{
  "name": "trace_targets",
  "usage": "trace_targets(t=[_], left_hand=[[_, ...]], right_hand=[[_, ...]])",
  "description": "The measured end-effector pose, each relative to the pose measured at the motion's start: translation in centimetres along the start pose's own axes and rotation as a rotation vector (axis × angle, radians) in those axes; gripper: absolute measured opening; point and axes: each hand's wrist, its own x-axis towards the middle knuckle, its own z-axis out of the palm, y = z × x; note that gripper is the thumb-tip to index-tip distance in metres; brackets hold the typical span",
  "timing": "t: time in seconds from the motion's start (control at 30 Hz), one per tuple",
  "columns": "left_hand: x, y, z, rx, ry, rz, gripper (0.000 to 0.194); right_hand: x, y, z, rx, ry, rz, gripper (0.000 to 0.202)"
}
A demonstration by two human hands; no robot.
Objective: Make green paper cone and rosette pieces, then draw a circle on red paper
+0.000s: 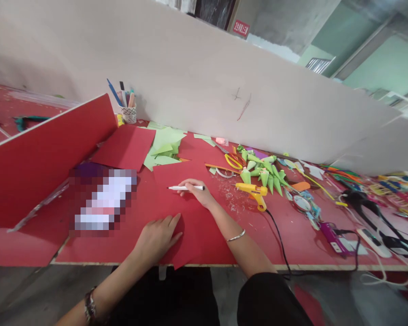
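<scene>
A white marker [187, 187] with a black end is gripped in my right hand [197, 191], its dark tip pointing left. Both sit above a sheet of red paper [197, 231] that reaches over the table's front edge. My left hand [159, 236] lies flat on the paper's left side, fingers stretched out and holding nothing. Another red sheet [125, 146] lies farther back on the left, beside light green paper pieces [165, 142]. To the right of my right hand rests a yellow glue gun [255, 192], close to yellow-handled scissors [234, 161].
A red upright panel [54, 158] stands at the left, near a blurred-out bright rectangle [104, 201]. A pen cup [129, 113] stands against the white wall. Green paper cones [263, 174], a purple power block [335, 237], a white power strip [374, 242] and cables crowd the right side.
</scene>
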Motion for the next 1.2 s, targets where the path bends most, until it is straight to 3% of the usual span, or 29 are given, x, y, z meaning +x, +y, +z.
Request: trace_targets(t=[0.1,0.27,0.7,0.77,0.9,0.97,1.03,1.2], left_hand=[[0.0,-0.1,0.1,-0.011,0.010,0.020,0.039],[-0.1,-0.2,0.2,-0.017,0.034,0.031,0.036],[-0.1,-0.1,0.2,-0.037,0.018,0.030,0.037],[-0.1,0.0,0.2,-0.040,0.018,0.023,0.037],[-0.2,0.0,0.2,-0.028,0.020,0.022,0.038],[-0.2,0.0,0.2,-0.021,0.022,0.023,0.038],[-0.2,0.0,0.2,-0.016,0.020,0.023,0.038],[-0.1,-0.1,0.2,-0.030,0.032,0.034,0.037]], right_hand=[[-0.2,-0.3,-0.6,-0.017,-0.073,0.034,0.033],[0.1,-0.7,-0.8,-0.042,-0.160,0.099,0.028],[0.3,-0.7,-0.3,-0.116,-0.183,0.060,0.027],[0.4,-0.4,-0.1,-0.123,-0.095,0.035,0.026],[0.5,0.4,-0.3,-0.128,0.236,-0.052,0.024],[0.3,0.5,-0.7,-0.104,0.281,-0.070,0.027],[0.0,0.4,-1.1,-0.054,0.226,-0.068,0.032],[-0.9,-0.5,-1.3,-0.072,-0.072,0.055,0.042]])
